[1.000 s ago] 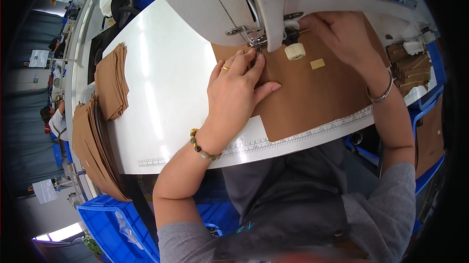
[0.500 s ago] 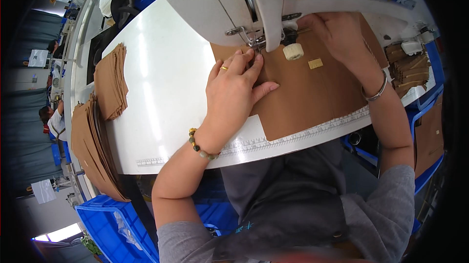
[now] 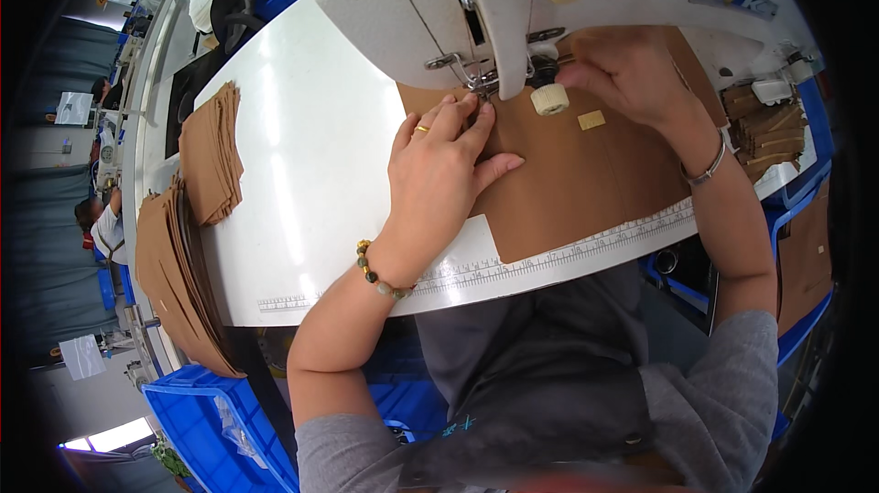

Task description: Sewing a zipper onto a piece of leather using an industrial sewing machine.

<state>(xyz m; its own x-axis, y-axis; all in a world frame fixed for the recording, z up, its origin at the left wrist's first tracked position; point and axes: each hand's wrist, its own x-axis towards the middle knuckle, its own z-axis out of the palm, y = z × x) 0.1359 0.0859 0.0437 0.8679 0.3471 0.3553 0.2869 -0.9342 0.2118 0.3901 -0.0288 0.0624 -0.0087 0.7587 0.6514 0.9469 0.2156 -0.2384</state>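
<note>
A brown fabric panel (image 3: 558, 200) with a small yellow label (image 3: 591, 120) lies flat on the white table, its far edge under the white sewing machine (image 3: 385, 21). My left hand (image 3: 432, 163) rests on the panel, fingertips close beside the presser foot (image 3: 485, 86) and thumb stretched to the right. Behind the cream dial (image 3: 549, 99), my right hand (image 3: 632, 76) hovers over the panel's far right part with its fingers curled in. Its fingertips are partly hidden by the machine head and slightly blurred, so what they grip does not show.
Stacked brown fabric pieces (image 3: 211, 154) sit on the table's left side, with a larger stack (image 3: 179, 282) hanging at the edge. Small brown strips (image 3: 765, 131) lie at far right. A printed ruler (image 3: 458, 275) follows the front edge. Blue crates (image 3: 197, 401) stand below.
My right hand has curled its fingers and drawn slightly down from the back of the machine head. My left hand and the fabric panel have stayed practically still.
</note>
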